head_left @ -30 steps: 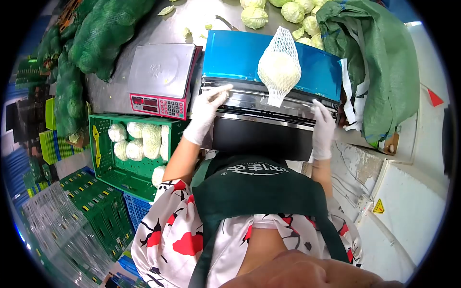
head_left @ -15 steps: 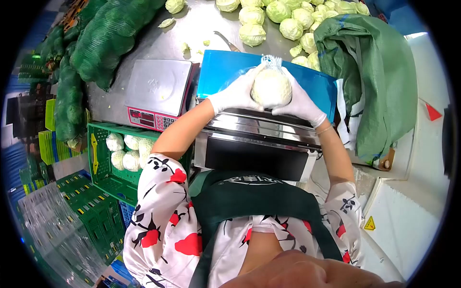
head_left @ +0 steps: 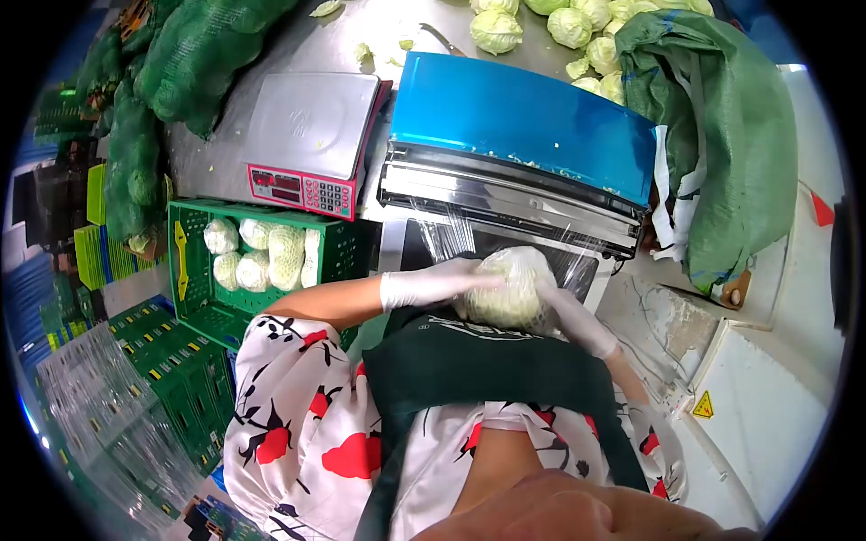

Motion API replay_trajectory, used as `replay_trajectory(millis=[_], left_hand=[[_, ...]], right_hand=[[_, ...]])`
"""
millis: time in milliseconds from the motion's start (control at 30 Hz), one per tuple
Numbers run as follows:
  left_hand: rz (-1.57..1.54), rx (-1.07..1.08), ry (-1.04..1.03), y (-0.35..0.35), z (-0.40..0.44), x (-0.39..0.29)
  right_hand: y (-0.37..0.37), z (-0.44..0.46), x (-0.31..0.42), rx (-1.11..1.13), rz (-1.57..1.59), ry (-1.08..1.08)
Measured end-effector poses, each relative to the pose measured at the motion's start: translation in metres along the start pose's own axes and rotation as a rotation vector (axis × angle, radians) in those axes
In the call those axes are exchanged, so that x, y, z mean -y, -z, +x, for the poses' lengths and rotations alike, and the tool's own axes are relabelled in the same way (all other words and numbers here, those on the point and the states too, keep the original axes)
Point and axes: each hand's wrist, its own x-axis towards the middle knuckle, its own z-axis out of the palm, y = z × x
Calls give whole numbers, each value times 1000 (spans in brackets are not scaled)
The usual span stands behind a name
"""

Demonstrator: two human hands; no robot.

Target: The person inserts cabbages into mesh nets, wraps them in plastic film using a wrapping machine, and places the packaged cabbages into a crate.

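A pale green cabbage (head_left: pixel 512 287) in a white foam net is close against my apron, with clear plastic film (head_left: pixel 448 236) stretched behind it toward the wrapping machine. My left hand (head_left: pixel 435 283), in a white glove, presses on the cabbage's left side, its fingers smeared by motion. On the right side my gloved right hand (head_left: pixel 577 317) clasps it. The machine's blue cover (head_left: pixel 523 117) and metal front bar (head_left: pixel 505 194) stand just beyond.
A scale (head_left: pixel 311 135) stands left of the machine, above a green crate (head_left: pixel 338 243) holding several netted cabbages. Loose cabbages (head_left: pixel 570 27) and a knife (head_left: pixel 440 38) lie on the steel table. A green sack (head_left: pixel 749 144) is at right, filled mesh sacks (head_left: pixel 212 59) at left.
Both hands have brought the cabbage from over the blue cover back toward my body. Film now stretches between the machine and the cabbage. The view has shifted slightly.
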Motion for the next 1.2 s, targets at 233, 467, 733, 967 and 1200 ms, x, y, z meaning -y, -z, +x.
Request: replay_trajectory(millis=[233,467,733,967,1200], left_hand=[[-434,32,199,24,17,54],[872,-751,-484,6,-36,98],[-410,-492,-259,21,-28,118],[793,-193,-163,2,30,155],[880,-677,-1014,-1,6,57]], right_hand=[[2,67,-38,276,565,-76],[31,22,-127,-462,-714,361],[53,-3,-141,-592,-183,-12],[42,92,-236,-402,-1035,207],[39,100,-163,-333,-790,203]])
